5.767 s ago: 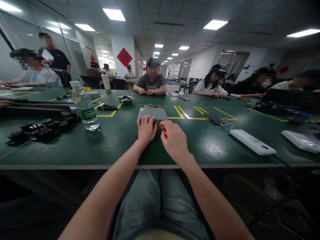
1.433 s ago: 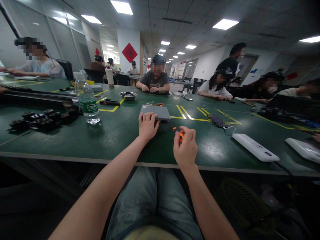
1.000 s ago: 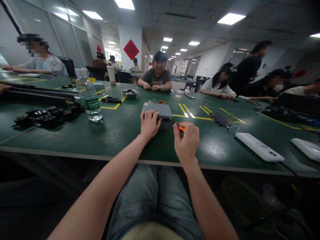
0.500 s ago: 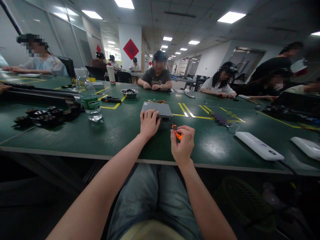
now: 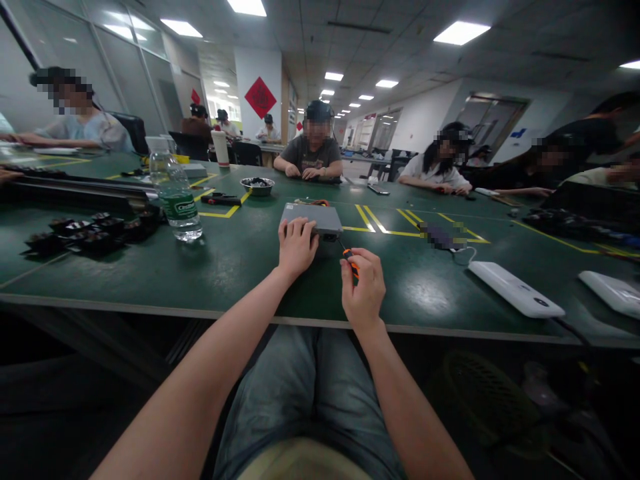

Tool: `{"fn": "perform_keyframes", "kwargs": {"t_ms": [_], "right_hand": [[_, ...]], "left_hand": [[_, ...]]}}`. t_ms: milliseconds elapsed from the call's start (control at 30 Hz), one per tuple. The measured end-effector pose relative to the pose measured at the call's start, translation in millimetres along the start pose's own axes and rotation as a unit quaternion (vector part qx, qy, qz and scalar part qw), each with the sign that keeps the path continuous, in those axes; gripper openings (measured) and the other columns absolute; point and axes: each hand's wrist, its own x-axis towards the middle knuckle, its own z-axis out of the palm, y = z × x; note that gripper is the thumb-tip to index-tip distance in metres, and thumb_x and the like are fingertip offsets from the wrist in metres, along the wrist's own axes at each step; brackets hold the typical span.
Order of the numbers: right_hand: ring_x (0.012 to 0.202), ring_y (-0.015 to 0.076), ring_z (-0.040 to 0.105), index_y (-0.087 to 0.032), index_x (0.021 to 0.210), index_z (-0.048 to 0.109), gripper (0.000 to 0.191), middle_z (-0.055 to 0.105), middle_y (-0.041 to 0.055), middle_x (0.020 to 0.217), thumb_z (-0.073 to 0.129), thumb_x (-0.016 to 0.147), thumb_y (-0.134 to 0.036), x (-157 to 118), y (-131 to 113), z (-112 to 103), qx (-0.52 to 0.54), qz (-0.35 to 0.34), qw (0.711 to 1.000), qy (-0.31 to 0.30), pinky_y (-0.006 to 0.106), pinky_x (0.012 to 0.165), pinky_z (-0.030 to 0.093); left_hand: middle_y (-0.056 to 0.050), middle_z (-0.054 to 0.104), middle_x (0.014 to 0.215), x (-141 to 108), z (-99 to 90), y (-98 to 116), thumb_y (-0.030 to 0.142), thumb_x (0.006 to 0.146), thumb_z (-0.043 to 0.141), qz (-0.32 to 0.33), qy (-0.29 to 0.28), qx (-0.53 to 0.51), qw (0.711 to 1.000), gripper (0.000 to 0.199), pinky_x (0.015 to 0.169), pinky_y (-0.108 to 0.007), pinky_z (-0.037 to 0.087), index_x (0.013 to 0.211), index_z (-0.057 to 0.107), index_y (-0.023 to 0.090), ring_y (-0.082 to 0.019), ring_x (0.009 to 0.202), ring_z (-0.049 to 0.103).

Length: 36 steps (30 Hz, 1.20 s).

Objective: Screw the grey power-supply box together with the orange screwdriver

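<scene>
A flat grey metal power supply unit [image 5: 325, 216] lies on the green table, with a black socket on its near face and wires at its back. My left hand [image 5: 297, 243] grips its front left part, fingers over the top; the thumb side is partly hidden. In my right hand [image 5: 365, 287], pinched between thumb and fingers, is an orange and black screwdriver [image 5: 354, 264]. Its thin shaft points up and left to the unit's lower right front corner. Whether the tip touches a screw is too small to tell.
A water bottle [image 5: 177, 200] stands left, near black metal parts [image 5: 85, 233]. Beyond are a steel bowl [image 5: 257, 187] of small pieces and a dark tool [image 5: 221, 199]. A white power bank-like device [image 5: 515, 289] lies right. Several people sit around the table.
The screwdriver handle has turned in my right fingers, showing less orange. My left hand and the unit keep their places; the whole view has shifted slightly.
</scene>
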Motion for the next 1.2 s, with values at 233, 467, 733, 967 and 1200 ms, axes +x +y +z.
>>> {"fn": "perform_keyframes", "kwargs": {"t_ms": [233,467,733,967,1200], "right_hand": [[0.108,0.0208,0.048,-0.021,0.108,0.042,0.029,0.049,0.0103,0.107,0.046,0.082,-0.008,-1.4,-0.4,-1.1,0.032,0.008,0.999,0.020,0.040,0.083,0.050],[0.100,0.0217,0.049,-0.020,0.100,0.045,0.020,0.048,0.0101,0.101,0.051,0.082,-0.014,-1.0,1.6,-1.7,-0.005,0.030,0.999,0.024,0.042,0.082,0.048],[0.104,0.0192,0.049,-0.021,0.108,0.042,0.027,0.048,0.0097,0.106,0.044,0.084,-0.009,0.2,2.6,-0.9,0.032,0.000,0.999,0.036,0.040,0.086,0.047],[0.096,0.0192,0.053,-0.022,0.103,0.044,0.020,0.054,0.0076,0.098,0.049,0.085,-0.015,2.0,4.3,1.6,0.008,0.009,1.000,0.017,0.039,0.082,0.048],[0.101,0.0197,0.051,-0.018,0.106,0.041,0.023,0.052,0.0114,0.102,0.046,0.084,-0.012,-0.2,5.7,0.2,0.020,0.035,0.999,0.034,0.038,0.084,0.048]], "left_hand": [[-0.008,0.050,0.124,-0.4,-0.4,0.2,0.029,0.086,0.041,-0.001,-0.001,0.002,1.000,0.031,0.109,-0.044,0.015,0.116,0.049,0.022,-0.024,0.120,0.040],[-0.008,0.050,0.123,-0.4,-0.9,0.3,0.029,0.086,0.042,0.001,-0.003,0.003,1.000,0.031,0.109,-0.044,0.015,0.115,0.049,0.022,-0.024,0.120,0.040],[-0.009,0.050,0.123,-0.8,-0.2,0.5,0.030,0.086,0.043,0.004,0.000,0.002,1.000,0.032,0.109,-0.044,0.014,0.115,0.049,0.021,-0.024,0.120,0.040],[-0.009,0.051,0.122,-0.5,-0.7,0.8,0.032,0.086,0.043,0.007,0.003,0.004,1.000,0.033,0.109,-0.044,0.015,0.116,0.050,0.021,-0.024,0.119,0.040],[-0.010,0.050,0.122,-0.1,-1.3,1.8,0.031,0.085,0.042,-0.001,-0.001,-0.013,1.000,0.033,0.109,-0.045,0.014,0.116,0.050,0.021,-0.025,0.120,0.039]]}}
